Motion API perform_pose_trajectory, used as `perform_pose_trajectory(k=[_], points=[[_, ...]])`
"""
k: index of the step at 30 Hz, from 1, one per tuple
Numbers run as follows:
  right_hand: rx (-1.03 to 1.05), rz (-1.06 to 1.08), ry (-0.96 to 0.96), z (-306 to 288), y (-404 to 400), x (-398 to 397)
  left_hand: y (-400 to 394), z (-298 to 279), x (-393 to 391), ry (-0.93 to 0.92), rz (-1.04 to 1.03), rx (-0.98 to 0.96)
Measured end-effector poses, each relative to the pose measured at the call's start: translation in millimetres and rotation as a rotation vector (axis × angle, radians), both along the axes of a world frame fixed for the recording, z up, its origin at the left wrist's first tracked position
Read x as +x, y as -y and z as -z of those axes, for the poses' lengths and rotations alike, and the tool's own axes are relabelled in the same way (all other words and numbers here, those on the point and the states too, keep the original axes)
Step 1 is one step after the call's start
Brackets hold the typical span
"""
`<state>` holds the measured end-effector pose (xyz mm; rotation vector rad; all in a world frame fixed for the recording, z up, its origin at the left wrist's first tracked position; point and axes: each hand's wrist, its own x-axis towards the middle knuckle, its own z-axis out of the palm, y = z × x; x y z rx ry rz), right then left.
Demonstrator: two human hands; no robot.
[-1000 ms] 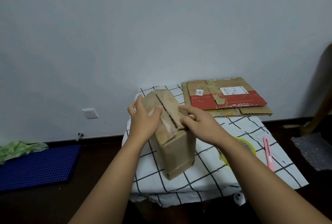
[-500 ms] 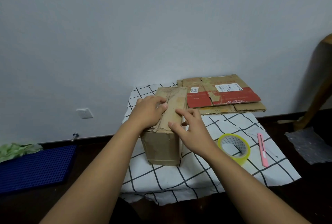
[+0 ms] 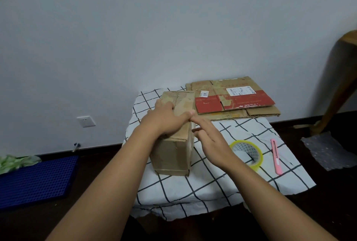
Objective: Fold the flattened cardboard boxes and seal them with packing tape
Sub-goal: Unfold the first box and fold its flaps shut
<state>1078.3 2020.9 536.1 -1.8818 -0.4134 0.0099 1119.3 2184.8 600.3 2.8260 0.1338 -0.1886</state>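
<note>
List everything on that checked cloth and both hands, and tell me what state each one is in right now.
folded box: upright, top flaps down, no tape seen
flattened boxes: stacked flat, not folded
tape roll: lying flat, untouched
pink utility knife: lying flat, blade not visible
left hand: pressing flaps flat
right hand: open, beside the box's right side, holding nothing

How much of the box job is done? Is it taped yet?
Not yet. One box is folded up and stands on the checked cloth. The left hand presses its top flaps flat, and the right hand is open beside it. The tape roll lies untouched, so sealing is left. The flattened boxes at the back also need folding.
</note>
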Motion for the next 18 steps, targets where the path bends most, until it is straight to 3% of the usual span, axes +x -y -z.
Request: perform_pose_trajectory(k=[4,8,14,18], points=[[-0.105,0.186,-0.040,7.6,36.0,1.9,5.2,-0.3,-2.3,-0.066,0.000,0.048],[-0.557,0.356,-0.085,25.7,79.9,14.1,10.6,0.0,-0.9,0.036,0.000,0.037],[-1.104,0.092,-0.238,48.3,110.6,9.0,27.3,-3.3,-2.8,0.088,0.024,0.053],[-1.169,0.078,-0.167,58.8,104.0,4.0,34.3,3.0,-4.1,0.098,0.083,0.091]])
